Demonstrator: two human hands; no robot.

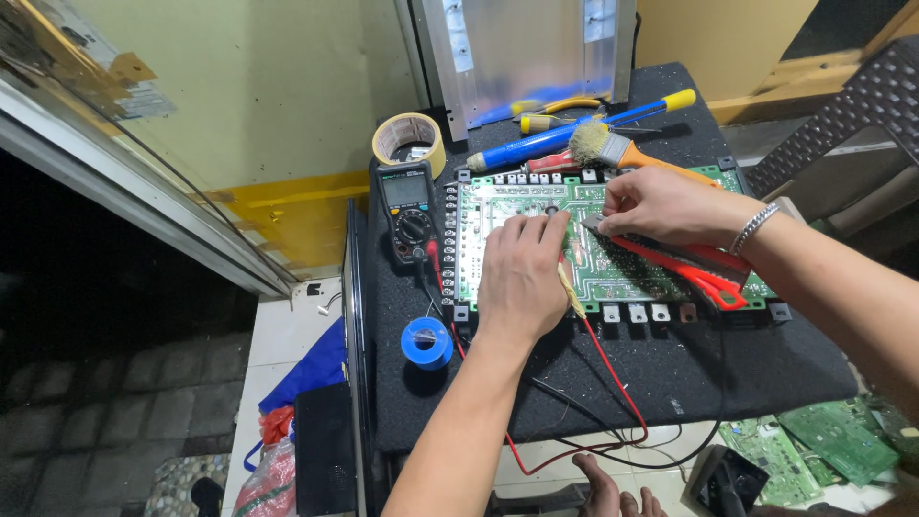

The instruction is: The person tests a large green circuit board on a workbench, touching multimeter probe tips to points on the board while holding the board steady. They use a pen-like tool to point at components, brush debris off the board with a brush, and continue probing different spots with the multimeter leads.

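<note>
From the head camera, a green circuit board (613, 258) lies flat on the dark padded surface (670, 373), its long side across the view, so both hands can work on it from above. The left hand (522, 273) rests palm-down on the board's left half, fingers together and pressing on it; this looks like a way to steady the board. A slim yellowish probe (571, 290) with a red lead (613, 373) shows at its thumb side, but the hand covers the grip, so I cannot tell whether it holds the probe. The right hand (661, 204) pinches a small grey blade-like tool (593, 225), tip down on the board just beside the left fingertips. Red-handled pliers (699, 273) lie on the board under the right wrist.

A multimeter (407, 211) sits at the board's left edge, a tape roll (409, 139) behind it and a blue spool (427, 343) in front. A brush (622, 151) and a blue screwdriver (574, 134) lie beyond the board, within reach.

What the tool tip touches is hidden by the fingers. More green boards (814, 445) lie low on the right, cut off by the frame.
</note>
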